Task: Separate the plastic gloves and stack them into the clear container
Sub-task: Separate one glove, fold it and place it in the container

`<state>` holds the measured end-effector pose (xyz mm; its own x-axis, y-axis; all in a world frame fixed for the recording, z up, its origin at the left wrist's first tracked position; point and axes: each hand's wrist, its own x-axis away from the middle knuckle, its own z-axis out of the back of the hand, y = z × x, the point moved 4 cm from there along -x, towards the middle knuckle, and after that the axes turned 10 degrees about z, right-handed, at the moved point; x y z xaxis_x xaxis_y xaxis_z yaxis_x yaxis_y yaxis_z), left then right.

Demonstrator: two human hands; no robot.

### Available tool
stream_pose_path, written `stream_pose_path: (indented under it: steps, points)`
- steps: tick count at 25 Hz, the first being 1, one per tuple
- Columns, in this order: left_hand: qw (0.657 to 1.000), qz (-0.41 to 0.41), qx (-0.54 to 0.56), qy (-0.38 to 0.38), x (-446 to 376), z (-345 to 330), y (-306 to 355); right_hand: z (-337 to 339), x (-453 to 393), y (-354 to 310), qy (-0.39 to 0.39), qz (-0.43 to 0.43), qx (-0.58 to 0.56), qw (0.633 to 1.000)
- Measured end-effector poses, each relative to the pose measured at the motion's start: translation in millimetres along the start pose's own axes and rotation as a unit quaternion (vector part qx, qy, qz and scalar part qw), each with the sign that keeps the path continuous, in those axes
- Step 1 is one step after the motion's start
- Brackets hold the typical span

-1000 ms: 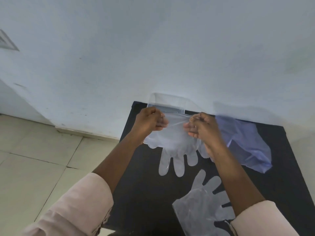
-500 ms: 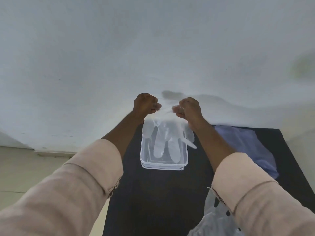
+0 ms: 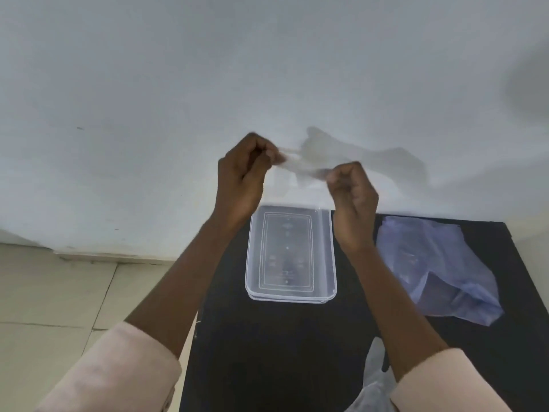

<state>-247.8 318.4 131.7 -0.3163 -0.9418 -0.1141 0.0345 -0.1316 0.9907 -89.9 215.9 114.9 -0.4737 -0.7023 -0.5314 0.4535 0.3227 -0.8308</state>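
My left hand point(image 3: 242, 176) and my right hand point(image 3: 353, 194) are raised in front of the wall, each pinching an end of one thin clear plastic glove point(image 3: 303, 168) stretched and blurred between them. Below the hands the clear container point(image 3: 328, 251) lies on the black table point(image 3: 267, 352); it looks empty. Another clear plastic glove point(image 3: 375, 379) lies at the table's near edge, partly hidden by my right sleeve.
A bluish-purple plastic bag point(image 3: 439, 272) lies crumpled right of the container. The white wall point(image 3: 178, 99) stands directly behind the table. Beige floor tiles point(image 3: 53, 298) show to the left of the table's left edge.
Both hands have lifted the glove up out of the container area and higher against the wall, pulling it taut sideways. The view has tilted up and the container now shows empty.
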Motion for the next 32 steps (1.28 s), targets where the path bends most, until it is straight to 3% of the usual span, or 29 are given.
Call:
stream_pose_path:
  steps: [3, 7, 12, 16, 19, 22, 26, 32]
  points:
    - [0.992, 0.069, -0.083, -0.069, 22.5, -1.3, -72.3, -1.5, 46.5, 47.5, -0.111, -0.059, 0.094, 0.988]
    - [0.964, 0.027, -0.238, -0.113, 48.2, 0.0, -125.3, 0.4, 81.8, 90.3, -0.217, -0.039, 0.239, 0.946]
    - [0.861, -0.058, -0.491, -0.115, 70.5, -4.8, -139.4, 5.2, 104.0, 110.2, -0.302, -0.041, 0.333, 0.892]
    - [0.807, -0.079, -0.574, -0.113, 84.8, -8.1, -138.8, 3.7, 114.3, 113.0, -0.373, -0.016, 0.357, 0.856]
    - [0.765, -0.032, -0.616, -0.186, 92.4, -13.8, -141.5, 3.3, 115.7, 107.8, -0.404, -0.019, 0.377, 0.833]
    - [0.726, -0.005, -0.638, -0.256, 98.5, -19.8, -148.9, 3.4, 116.3, 103.0, -0.472, -0.03, 0.426, 0.771]
    - [0.73, 0.029, -0.602, -0.322, 97.1, -15.8, -155.4, 5.6, 113.6, 103.3, -0.592, -0.044, 0.431, 0.679]
    - [0.637, 0.012, -0.661, -0.396, 99.1, -14.9, -157.1, 7.3, 116.1, 101.5, -0.686, -0.02, 0.469, 0.556]
